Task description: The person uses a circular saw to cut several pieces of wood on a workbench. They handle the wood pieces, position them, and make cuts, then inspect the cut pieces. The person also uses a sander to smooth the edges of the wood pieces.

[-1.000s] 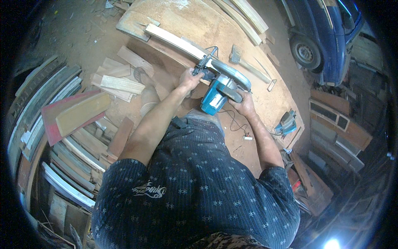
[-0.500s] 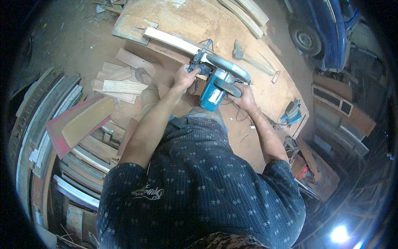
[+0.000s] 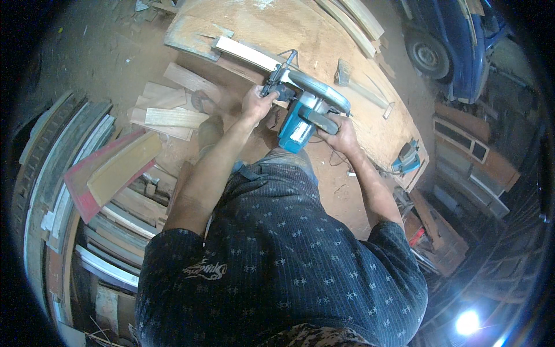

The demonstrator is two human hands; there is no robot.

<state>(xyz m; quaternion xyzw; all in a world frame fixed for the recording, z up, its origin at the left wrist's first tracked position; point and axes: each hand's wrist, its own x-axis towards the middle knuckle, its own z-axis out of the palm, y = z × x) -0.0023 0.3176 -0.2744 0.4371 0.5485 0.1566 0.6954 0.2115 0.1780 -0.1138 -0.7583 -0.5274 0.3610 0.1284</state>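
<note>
I hold a teal and grey circular saw [image 3: 298,123] over the near edge of the plywood worktop [image 3: 243,20]. My left hand [image 3: 258,104] is closed on the saw's dark front part beside its base, with the thumb on top. My right hand [image 3: 341,134] wraps round the black rear handle. A long pale wooden strip [image 3: 245,53] lies along the worktop edge and reaches the saw's base. Beyond the saw lies a hammer-like tool [image 3: 364,92] with a long handle. The blade is hidden by its guard.
A second teal power tool [image 3: 408,159] sits at the worktop's right end, more strips [image 3: 352,29] at the back. Loose offcuts [image 3: 167,118] lie left by my feet, beside a red-edged board [image 3: 115,173] and stacked lumber [image 3: 52,179]. A blue car [image 3: 462,46] stands top right; boards [image 3: 474,162] lean below it.
Both hands and the saw have shifted slightly up and away from my body, still gripped the same way. The whole view has also shifted a little.
</note>
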